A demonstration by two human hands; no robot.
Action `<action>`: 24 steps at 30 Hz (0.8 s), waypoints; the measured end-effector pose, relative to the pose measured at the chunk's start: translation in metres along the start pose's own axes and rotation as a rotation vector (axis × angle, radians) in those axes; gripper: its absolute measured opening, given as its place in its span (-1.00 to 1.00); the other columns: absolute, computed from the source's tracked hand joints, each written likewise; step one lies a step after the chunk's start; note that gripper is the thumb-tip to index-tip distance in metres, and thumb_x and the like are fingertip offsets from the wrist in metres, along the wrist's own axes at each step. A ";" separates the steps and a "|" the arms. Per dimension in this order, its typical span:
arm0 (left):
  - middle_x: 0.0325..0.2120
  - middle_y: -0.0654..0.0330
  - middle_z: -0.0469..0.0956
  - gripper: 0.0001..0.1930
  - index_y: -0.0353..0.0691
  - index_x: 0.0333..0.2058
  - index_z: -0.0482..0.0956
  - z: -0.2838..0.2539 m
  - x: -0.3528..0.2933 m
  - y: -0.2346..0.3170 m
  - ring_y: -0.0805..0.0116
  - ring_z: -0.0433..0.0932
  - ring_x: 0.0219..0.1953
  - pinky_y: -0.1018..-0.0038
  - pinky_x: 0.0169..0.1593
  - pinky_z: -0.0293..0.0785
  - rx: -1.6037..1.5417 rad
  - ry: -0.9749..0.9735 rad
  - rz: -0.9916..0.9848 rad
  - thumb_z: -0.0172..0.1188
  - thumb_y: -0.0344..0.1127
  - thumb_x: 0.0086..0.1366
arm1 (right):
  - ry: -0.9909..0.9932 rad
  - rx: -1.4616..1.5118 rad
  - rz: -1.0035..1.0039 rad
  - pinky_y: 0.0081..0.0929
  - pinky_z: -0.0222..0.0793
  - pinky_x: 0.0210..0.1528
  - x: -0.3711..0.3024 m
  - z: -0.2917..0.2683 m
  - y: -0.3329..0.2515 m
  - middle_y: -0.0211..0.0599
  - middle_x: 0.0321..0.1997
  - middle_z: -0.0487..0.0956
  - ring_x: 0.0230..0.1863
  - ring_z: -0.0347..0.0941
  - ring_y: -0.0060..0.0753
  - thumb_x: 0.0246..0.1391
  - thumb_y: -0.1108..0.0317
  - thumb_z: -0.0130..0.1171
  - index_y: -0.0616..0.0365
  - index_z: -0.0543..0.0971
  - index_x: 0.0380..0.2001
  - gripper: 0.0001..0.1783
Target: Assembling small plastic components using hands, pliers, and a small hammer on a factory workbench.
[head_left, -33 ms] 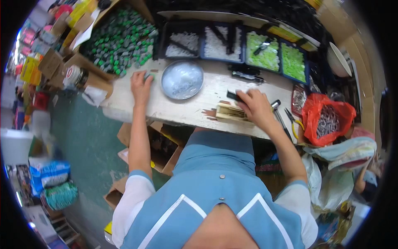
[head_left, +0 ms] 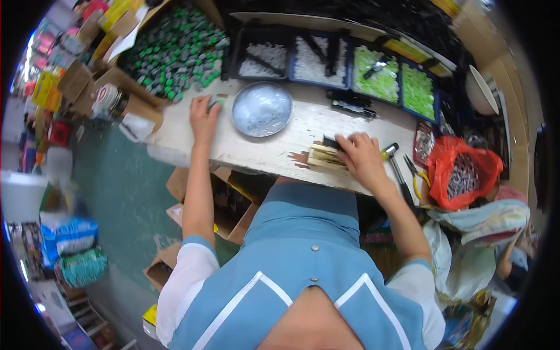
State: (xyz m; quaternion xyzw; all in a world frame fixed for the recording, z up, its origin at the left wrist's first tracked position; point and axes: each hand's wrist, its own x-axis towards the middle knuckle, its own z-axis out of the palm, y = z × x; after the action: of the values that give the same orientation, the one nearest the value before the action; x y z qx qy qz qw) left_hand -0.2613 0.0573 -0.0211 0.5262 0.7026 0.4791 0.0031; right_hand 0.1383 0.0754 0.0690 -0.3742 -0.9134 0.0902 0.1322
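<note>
My left hand (head_left: 203, 121) is at the left of the bench with its fingers closed round a small green-and-grey piece (head_left: 214, 104). Beside it lies a round metal dish (head_left: 262, 132) with clear plastic and small pieces inside. My right hand (head_left: 363, 157) grips a small black rectangular piece (head_left: 331, 142). That piece is at the upper edge of a pale slotted wooden block (head_left: 322, 157) near the bench's front edge; whether it touches the slot cannot be made out. To the right of this hand lie a hammer (head_left: 401, 175) and yellow-handled pliers (head_left: 418, 178).
A heap of green-and-grey pieces (head_left: 175, 52) fills a carton at the back left. Blue trays of white pieces (head_left: 312, 65) and green pieces (head_left: 373, 81) line the back. A red bag (head_left: 487, 163) of metal parts stands right. Cartons (head_left: 219, 201) sit under the bench (head_left: 186, 137).
My right hand has brought the black piece down against the wooden block. The left hand stays by the green-and-grey piece. The whole view has shifted slightly.
</note>
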 end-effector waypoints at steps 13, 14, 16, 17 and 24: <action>-0.31 0.20 0.27 -0.78 -0.21 -0.38 0.56 0.011 -0.010 0.020 0.29 0.39 -0.29 0.40 -0.30 0.39 0.341 -0.008 0.057 0.30 -0.38 -0.08 | -0.055 -0.210 -0.050 0.08 -0.23 0.23 -0.028 0.053 -0.025 -0.44 0.30 0.12 0.26 0.06 -0.39 0.11 0.26 -0.08 0.08 0.20 0.16 -0.47; -0.31 0.20 0.27 -0.78 -0.21 -0.38 0.56 0.012 -0.006 0.023 0.29 0.39 -0.29 0.40 -0.30 0.39 0.340 -0.008 0.056 0.30 -0.38 -0.08 | -0.063 -0.218 -0.058 0.08 -0.24 0.24 -0.027 0.053 -0.025 -0.43 0.30 0.11 0.28 0.03 -0.39 0.11 0.26 -0.08 0.09 0.18 0.17 -0.46; -0.31 0.17 0.29 -0.83 -0.20 -0.51 0.55 0.013 0.001 0.028 0.18 0.35 -0.22 0.32 -0.32 0.42 0.465 -0.020 0.088 0.29 -0.31 -0.12 | -0.062 -0.224 -0.061 0.08 -0.24 0.24 -0.026 0.053 -0.026 -0.43 0.30 0.11 0.28 0.03 -0.39 0.12 0.26 -0.09 0.09 0.18 0.17 -0.47; -0.31 0.17 0.29 -0.83 -0.20 -0.51 0.55 0.013 0.003 0.029 0.18 0.35 -0.22 0.32 -0.32 0.42 0.465 -0.019 0.086 0.29 -0.31 -0.12 | -0.061 -0.230 -0.062 0.07 -0.24 0.24 -0.026 0.053 -0.025 -0.43 0.30 0.12 0.28 0.03 -0.39 0.12 0.25 -0.09 0.09 0.18 0.17 -0.47; -0.31 0.11 0.33 -0.82 -0.27 -0.46 0.53 -0.004 -0.015 0.032 0.10 0.41 -0.27 0.27 -0.30 0.40 0.487 -0.171 0.076 0.26 -0.38 -0.10 | -0.037 -0.145 -0.056 -0.06 -0.29 0.27 -0.027 0.054 -0.023 -0.47 0.30 0.13 0.28 0.03 -0.41 0.04 0.25 0.02 0.04 0.23 0.15 -0.43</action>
State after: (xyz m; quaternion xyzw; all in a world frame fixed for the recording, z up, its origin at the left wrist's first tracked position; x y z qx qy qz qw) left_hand -0.2328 0.0430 -0.0052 0.5761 0.7741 0.2494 -0.0822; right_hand 0.1250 0.0366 0.0190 -0.3555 -0.9299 0.0268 0.0905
